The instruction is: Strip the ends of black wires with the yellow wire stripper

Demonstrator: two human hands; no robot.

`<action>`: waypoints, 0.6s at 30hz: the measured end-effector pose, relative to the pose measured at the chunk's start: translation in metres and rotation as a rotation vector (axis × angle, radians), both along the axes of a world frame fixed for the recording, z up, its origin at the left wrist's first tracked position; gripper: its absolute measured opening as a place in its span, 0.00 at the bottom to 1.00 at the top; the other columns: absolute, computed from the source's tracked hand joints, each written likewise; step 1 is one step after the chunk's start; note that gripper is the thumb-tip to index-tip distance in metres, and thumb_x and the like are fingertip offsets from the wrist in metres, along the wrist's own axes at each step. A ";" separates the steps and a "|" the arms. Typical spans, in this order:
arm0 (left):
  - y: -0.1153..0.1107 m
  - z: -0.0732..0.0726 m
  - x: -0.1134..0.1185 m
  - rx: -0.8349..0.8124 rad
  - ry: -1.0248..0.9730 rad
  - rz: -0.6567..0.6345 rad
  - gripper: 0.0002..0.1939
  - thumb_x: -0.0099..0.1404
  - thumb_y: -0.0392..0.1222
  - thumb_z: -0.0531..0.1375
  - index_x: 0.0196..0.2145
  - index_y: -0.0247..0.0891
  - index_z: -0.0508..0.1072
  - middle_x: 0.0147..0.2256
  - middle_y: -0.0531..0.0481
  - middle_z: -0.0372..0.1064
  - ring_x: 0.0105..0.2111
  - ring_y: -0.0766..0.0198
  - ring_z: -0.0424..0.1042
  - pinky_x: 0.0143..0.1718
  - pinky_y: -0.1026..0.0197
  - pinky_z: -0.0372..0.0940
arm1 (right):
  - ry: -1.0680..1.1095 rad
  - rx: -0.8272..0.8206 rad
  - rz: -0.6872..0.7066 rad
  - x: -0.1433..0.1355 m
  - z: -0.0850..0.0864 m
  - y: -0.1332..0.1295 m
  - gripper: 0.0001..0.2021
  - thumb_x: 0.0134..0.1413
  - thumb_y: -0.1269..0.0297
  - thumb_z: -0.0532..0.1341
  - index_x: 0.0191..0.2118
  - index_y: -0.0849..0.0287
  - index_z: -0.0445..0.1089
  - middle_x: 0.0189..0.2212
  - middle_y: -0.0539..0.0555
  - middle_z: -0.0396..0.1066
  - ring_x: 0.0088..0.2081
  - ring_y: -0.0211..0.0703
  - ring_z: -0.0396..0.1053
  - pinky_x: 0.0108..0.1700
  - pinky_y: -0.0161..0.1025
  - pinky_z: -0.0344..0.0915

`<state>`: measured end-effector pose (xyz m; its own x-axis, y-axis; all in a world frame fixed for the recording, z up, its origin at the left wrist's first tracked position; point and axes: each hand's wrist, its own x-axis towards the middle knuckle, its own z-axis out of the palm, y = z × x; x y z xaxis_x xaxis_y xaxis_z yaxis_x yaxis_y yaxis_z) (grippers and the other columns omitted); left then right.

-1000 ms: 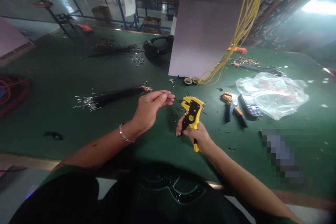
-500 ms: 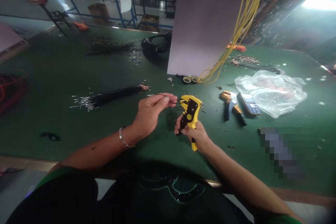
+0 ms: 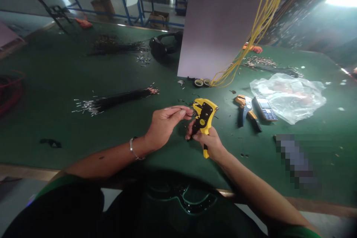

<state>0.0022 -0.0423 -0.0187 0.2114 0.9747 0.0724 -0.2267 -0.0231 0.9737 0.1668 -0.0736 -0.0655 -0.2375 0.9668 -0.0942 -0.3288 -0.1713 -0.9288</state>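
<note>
My right hand [image 3: 208,140] is wrapped round the handles of a yellow and black wire stripper [image 3: 205,114], its jaws pointing up and to the left. Between thumb and fingers, my left hand [image 3: 164,124] pinches a thin black wire [image 3: 170,108]. The wire's end is close to the stripper's jaws; whether it sits between them I cannot tell. Small dark scraps lie on the table around the tool. Left of the hands lies a bundle of black wires [image 3: 122,98], with silvery tips at one end and bare copper at the other.
A green table [image 3: 95,134] spreads beneath everything. To the right lie an orange and dark crimping tool [image 3: 245,108], a keypad phone [image 3: 265,108] and a clear plastic bag [image 3: 292,98]. Yellow wires [image 3: 258,26] hang beside a grey panel [image 3: 214,26], with tape rolls [image 3: 199,83] at its foot.
My left hand has moved slightly right and down with the wire, nearer to the wire stripper. My right hand keeps its grip on the tool. The view has shifted a little.
</note>
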 end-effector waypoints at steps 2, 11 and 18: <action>-0.001 -0.002 0.001 -0.012 0.003 -0.012 0.08 0.62 0.41 0.62 0.36 0.37 0.80 0.39 0.45 0.77 0.36 0.60 0.76 0.47 0.51 0.72 | -0.020 0.007 -0.005 -0.001 -0.001 0.000 0.11 0.37 0.69 0.63 0.33 0.58 0.68 0.27 0.50 0.68 0.29 0.44 0.66 0.38 0.45 0.65; -0.005 -0.005 -0.001 -0.060 -0.071 -0.132 0.07 0.61 0.39 0.63 0.37 0.37 0.80 0.41 0.43 0.77 0.39 0.58 0.75 0.49 0.51 0.69 | -0.266 0.127 -0.128 0.002 -0.003 -0.002 0.09 0.40 0.68 0.64 0.31 0.57 0.66 0.27 0.50 0.67 0.29 0.41 0.64 0.34 0.41 0.63; -0.001 0.003 0.001 -0.216 -0.227 -0.193 0.06 0.55 0.38 0.67 0.31 0.35 0.80 0.36 0.43 0.77 0.37 0.58 0.76 0.47 0.51 0.69 | -0.394 0.191 -0.176 0.004 0.002 -0.004 0.08 0.43 0.69 0.62 0.33 0.57 0.66 0.26 0.49 0.67 0.27 0.40 0.63 0.32 0.40 0.61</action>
